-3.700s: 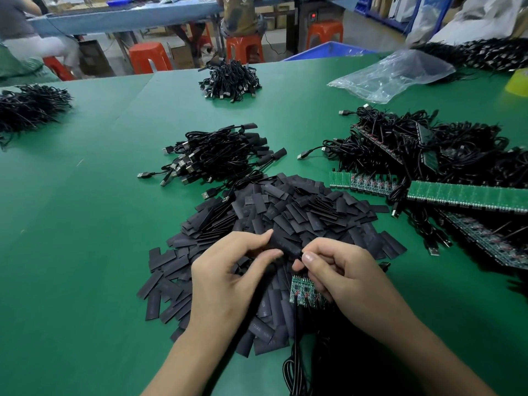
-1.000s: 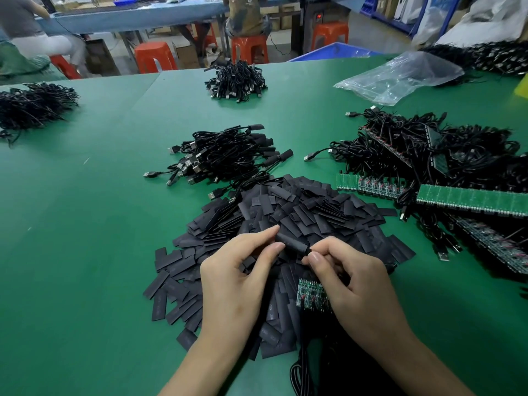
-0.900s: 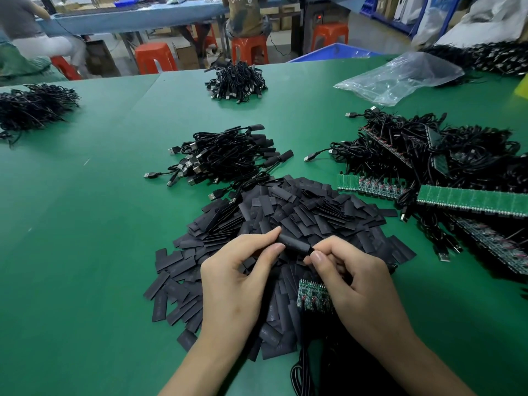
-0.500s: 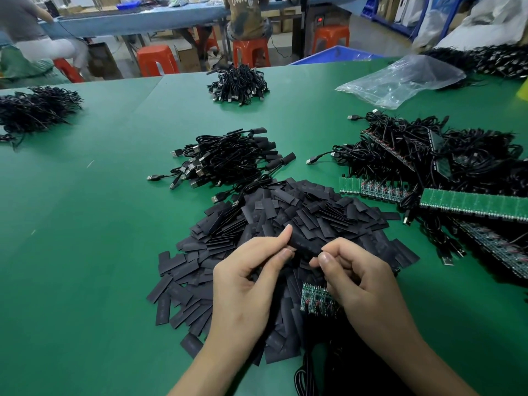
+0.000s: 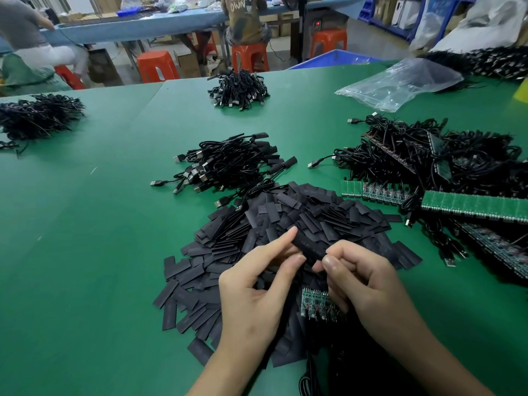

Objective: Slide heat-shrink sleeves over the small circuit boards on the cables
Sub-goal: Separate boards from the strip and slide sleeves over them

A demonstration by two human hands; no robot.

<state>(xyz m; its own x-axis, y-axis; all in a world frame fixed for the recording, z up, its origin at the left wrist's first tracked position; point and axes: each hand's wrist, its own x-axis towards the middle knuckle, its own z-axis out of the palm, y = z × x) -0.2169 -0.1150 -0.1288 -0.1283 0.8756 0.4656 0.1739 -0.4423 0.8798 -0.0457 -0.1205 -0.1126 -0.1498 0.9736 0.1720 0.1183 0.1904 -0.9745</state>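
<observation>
My left hand (image 5: 257,287) pinches the left end of a black heat-shrink sleeve (image 5: 310,245) between thumb and forefinger. My right hand (image 5: 368,284) pinches its right end, and curled under that palm is a strip of small green circuit boards (image 5: 315,305) with black cables running down toward me. Both hands hover over a big pile of flat black sleeves (image 5: 285,224). Whether a board sits inside the held sleeve is hidden.
A heap of sleeved USB cables (image 5: 228,164) lies beyond the pile. Green board strips (image 5: 471,205) tangled in black cables (image 5: 428,155) fill the right. A clear plastic bag (image 5: 400,84) and more cable bundles (image 5: 238,90) lie farther back. People sit at a far bench.
The sleeve between my fingers has lifted a little and rounded open. Both hands stay over the pile, with my head shifted slightly closer.
</observation>
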